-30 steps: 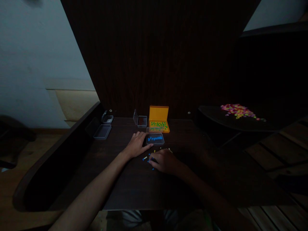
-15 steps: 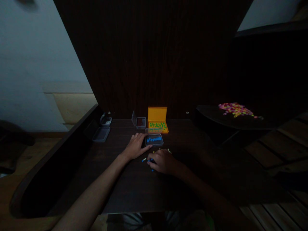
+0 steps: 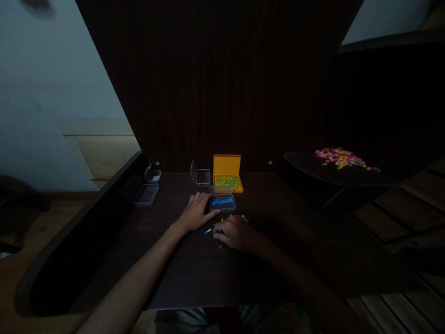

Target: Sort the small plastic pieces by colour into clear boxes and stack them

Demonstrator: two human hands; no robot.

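1. On the dark tabletop (image 3: 187,278), our left fingers (image 3: 211,215) spread against the clear box (image 3: 227,209).
2. Our right fingers (image 3: 222,238) curl narrowly; any grip we cannot tell.
3. A blue piece (image 3: 220,246) lies near them.

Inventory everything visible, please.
Clear boxes: four, transparent, two centre, two left
Orange box: one, orange, rear centre
Blue pieces: several, blue, in front clear box
Green pieces: many, green, in orange box
Loose pieces: several, blue, yellow, whitish, front centre
Shelf: one, dark, right
Bead-like pile: one, multicoloured, on shelf
Tabletop: one, brown, centre
Back panel: one, brown, rear
Wall: one, pale, left
Floor: one, brown, below
Left hand: one, by front clear box
Right hand: one, over loose pieces
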